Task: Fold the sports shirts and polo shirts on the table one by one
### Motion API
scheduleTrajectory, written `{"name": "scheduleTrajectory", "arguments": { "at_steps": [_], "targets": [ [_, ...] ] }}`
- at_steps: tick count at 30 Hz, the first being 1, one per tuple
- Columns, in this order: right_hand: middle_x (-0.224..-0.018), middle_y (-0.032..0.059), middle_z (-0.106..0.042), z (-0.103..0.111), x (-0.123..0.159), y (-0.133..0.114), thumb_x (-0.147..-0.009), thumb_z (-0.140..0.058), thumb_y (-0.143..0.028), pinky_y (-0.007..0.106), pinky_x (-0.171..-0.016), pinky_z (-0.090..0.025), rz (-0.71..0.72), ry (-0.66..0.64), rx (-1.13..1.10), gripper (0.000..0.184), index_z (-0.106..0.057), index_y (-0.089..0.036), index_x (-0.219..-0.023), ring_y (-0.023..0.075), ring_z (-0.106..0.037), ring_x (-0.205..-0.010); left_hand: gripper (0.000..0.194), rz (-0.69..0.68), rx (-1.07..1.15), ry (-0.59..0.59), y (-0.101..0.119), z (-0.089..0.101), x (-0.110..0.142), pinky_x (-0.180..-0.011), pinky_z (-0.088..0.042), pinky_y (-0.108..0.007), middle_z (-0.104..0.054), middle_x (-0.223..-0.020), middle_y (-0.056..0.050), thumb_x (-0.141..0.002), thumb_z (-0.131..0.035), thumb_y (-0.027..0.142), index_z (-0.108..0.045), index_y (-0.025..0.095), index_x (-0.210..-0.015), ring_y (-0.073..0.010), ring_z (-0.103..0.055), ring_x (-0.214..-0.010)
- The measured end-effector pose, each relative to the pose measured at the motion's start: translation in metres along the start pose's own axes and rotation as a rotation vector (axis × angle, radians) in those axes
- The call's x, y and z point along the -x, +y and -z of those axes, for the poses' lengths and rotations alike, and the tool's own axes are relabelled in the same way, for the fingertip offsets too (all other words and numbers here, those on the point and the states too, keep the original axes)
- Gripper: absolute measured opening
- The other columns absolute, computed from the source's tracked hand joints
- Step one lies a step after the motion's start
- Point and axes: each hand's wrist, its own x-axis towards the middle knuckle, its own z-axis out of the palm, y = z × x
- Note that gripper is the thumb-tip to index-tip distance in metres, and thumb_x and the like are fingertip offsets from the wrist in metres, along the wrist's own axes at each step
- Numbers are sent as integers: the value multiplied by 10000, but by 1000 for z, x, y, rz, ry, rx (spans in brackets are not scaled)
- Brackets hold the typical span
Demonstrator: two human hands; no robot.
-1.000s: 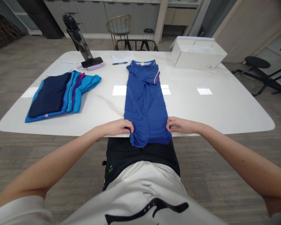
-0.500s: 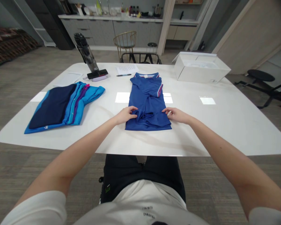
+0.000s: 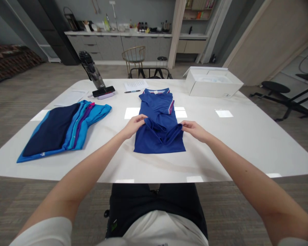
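Observation:
A blue polo shirt [image 3: 157, 111] with white and red trim at its collar and sleeve lies on the white table, folded narrow, its collar away from me. My left hand [image 3: 135, 125] pinches the left side of the shirt's loose hem layer. On the other side my right hand [image 3: 194, 130] grips the right corner of that layer. Between both hands the fabric is lifted a little and sags in the middle. The flat folded edge of the shirt rests on the table below it.
Left of me lies a stack of folded clothes [image 3: 52, 131] in navy, blue and purple. Behind it a handheld vacuum [image 3: 93, 73] stands near some papers [image 3: 136, 84] and a pen [image 3: 132, 91]. A white open box [image 3: 213, 83] sits at the table's [image 3: 246, 143] back right.
Both hands have taken hold of the shirt's hem layer and raised it off the fabric beneath, slightly away from me. The camera view has tilted up a little.

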Motion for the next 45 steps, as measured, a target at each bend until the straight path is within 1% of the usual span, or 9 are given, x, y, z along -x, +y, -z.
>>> {"name": "scheduleTrajectory", "arguments": {
  "at_steps": [5,10,14,20,24,30,35,39,45],
  "targets": [
    [-654,-17,-589,-3,-42,5,-789,-747,-463,245,-545,-397,-349,335,-156,299,-587,-211,-805,125,-512,-575,292,275,249,259,-13,12,-37,-611,-523,-250,-714,-798,-20,-717,-716,328,-733,193,-975,-159,-647,-682],
    [-473,-24,-469,-2,-63,26,-799,-743,-528,263,-459,-268,-511,322,122,416,-554,-204,-619,109,-394,-450,145,628,239,222,-28,30,-51,-450,-444,-228,-585,-605,-14,-723,-704,288,-620,174,-754,-123,-526,-494],
    [-541,8,-572,-2,-65,32,-714,-784,-581,263,-495,-334,-425,349,242,418,-627,-197,-668,146,-505,-524,130,519,264,200,-19,35,-59,-533,-499,-236,-632,-707,-41,-717,-700,261,-640,165,-781,-139,-592,-595],
    [-820,30,-725,-5,-71,24,-745,-702,-593,264,-600,-463,-139,423,-172,452,-671,-205,-975,177,-623,-691,222,166,422,258,-5,23,-77,-531,-460,-199,-649,-742,17,-755,-770,342,-635,211,-874,-109,-595,-612],
    [-725,45,-703,-3,-86,27,-767,-695,-619,274,-600,-467,-303,496,-3,440,-688,-188,-853,198,-634,-689,387,327,419,298,-17,18,-83,-697,-566,-282,-746,-845,-40,-670,-876,239,-665,195,-990,-165,-697,-730],
    [-663,55,-684,-5,-96,35,-793,-741,-434,294,-630,-463,-433,431,321,298,-654,-185,-655,221,-646,-702,256,469,226,379,-28,16,-81,-702,-576,-332,-745,-729,-81,-600,-898,156,-690,132,-748,-212,-709,-696],
    [-907,66,-758,6,-83,7,-794,-737,-526,337,-766,-538,-91,339,-119,348,-706,-195,-898,239,-683,-866,313,122,231,327,-1,19,-78,-764,-593,-336,-763,-825,-36,-628,-901,266,-701,172,-850,-225,-730,-841],
    [-1000,67,-752,18,-102,-15,-805,-696,-629,340,-812,-543,68,481,-196,468,-692,-218,-1028,241,-674,-949,420,-76,351,353,14,25,-98,-883,-587,-339,-775,-1023,-39,-704,-869,359,-703,205,-1057,-223,-726,-993],
    [-652,25,-626,12,-148,8,-817,-734,-469,262,-533,-411,-374,451,-2,305,-655,-179,-765,154,-543,-594,312,485,340,255,-24,35,-130,-744,-606,-333,-778,-845,-120,-600,-910,213,-729,129,-839,-233,-740,-792]
  ]
}}
